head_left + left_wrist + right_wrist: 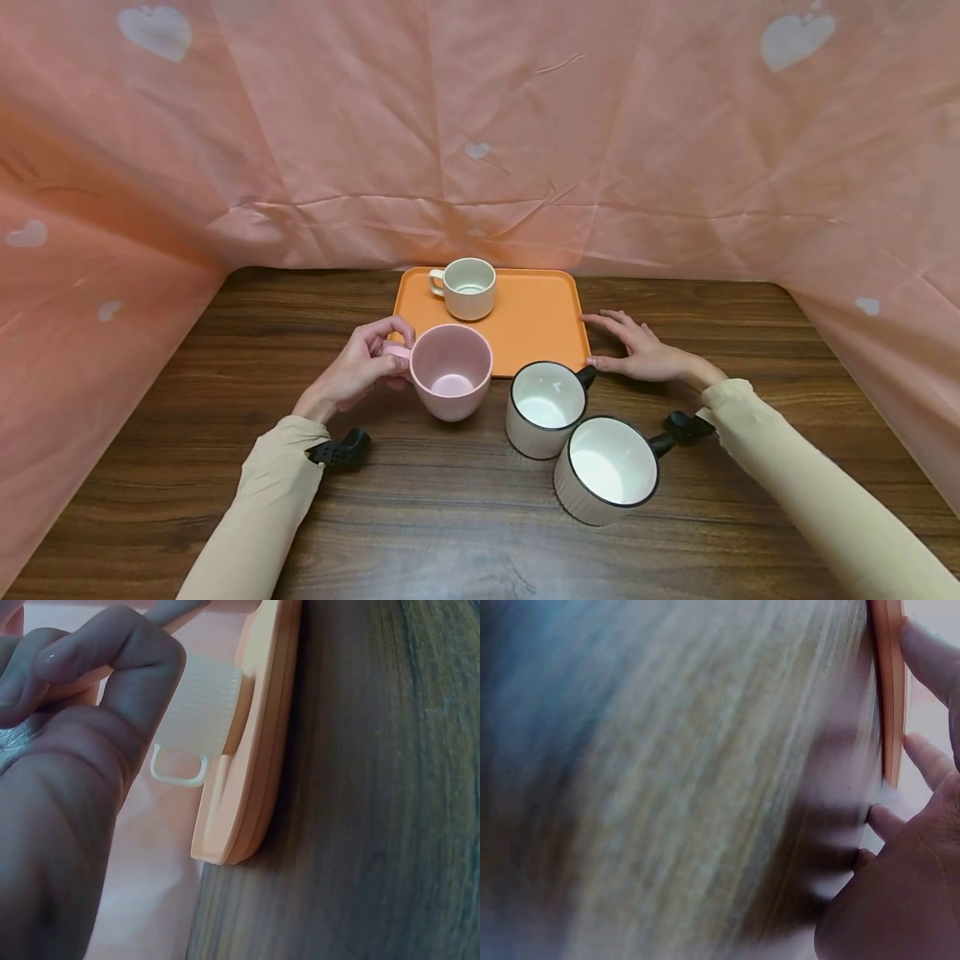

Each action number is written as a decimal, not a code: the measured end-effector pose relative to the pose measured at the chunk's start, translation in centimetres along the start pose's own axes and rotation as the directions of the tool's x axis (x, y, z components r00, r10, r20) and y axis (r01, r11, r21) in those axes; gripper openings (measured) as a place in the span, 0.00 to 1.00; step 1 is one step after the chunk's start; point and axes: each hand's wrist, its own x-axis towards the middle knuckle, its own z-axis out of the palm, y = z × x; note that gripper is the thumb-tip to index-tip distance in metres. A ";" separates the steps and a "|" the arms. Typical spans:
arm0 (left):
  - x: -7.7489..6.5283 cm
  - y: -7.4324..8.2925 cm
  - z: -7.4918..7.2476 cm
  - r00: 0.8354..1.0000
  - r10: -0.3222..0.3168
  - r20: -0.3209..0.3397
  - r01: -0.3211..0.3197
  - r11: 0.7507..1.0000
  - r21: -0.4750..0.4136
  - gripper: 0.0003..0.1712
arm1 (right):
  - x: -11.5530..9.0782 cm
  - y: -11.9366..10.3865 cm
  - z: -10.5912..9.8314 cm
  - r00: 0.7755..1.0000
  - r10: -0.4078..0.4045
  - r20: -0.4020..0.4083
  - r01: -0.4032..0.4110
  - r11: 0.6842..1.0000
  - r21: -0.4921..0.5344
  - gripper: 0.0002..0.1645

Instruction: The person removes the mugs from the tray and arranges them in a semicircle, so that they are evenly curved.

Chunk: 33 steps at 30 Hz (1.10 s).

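My left hand [360,362] pinches the handle of a pink mug [452,412], which overlaps the near left part of an orange tray [536,321] in the head view. On the tray's far left stands a pale ribbed cup [469,302], its handle to the left; the left wrist view shows this cup [196,705] on the tray beyond my curled fingers [142,660]. My right hand [648,354] lies at the tray's right edge, fingers spread and fairly straight. Its thumb and fingertips touch the edge of the tray [891,690] in the right wrist view.
Two white ribbed mugs with black rims and handles stand in front of the tray, the smaller mug [536,433] close beside the larger mug [588,496]. A brown wooden table [420,525] lies beneath. Pink cloth [517,117] with pale hearts encloses the back and sides.
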 end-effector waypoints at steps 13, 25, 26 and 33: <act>0.3 -0.5 0.9 0.991 -0.057 0.121 0.051 0.998 0.047 0.12 | 0.0 0.3 0.0 1.000 0.014 0.003 -0.014 1.000 -0.011 0.45; 0.6 -1.0 1.1 0.982 -0.108 0.153 0.101 0.993 0.056 0.11 | 0.0 0.2 0.0 1.000 0.009 0.000 -0.009 1.000 -0.015 0.45; 0.6 -1.0 1.1 0.982 -0.109 0.152 0.100 0.993 0.065 0.11 | 0.0 0.2 0.0 1.000 0.009 0.000 -0.009 1.000 -0.015 0.45; 1.1 0.0 0.2 0.979 -0.104 0.177 0.062 0.971 0.231 0.11 | 0.0 -0.1 0.0 1.000 0.011 -0.001 -0.011 1.000 -0.016 0.45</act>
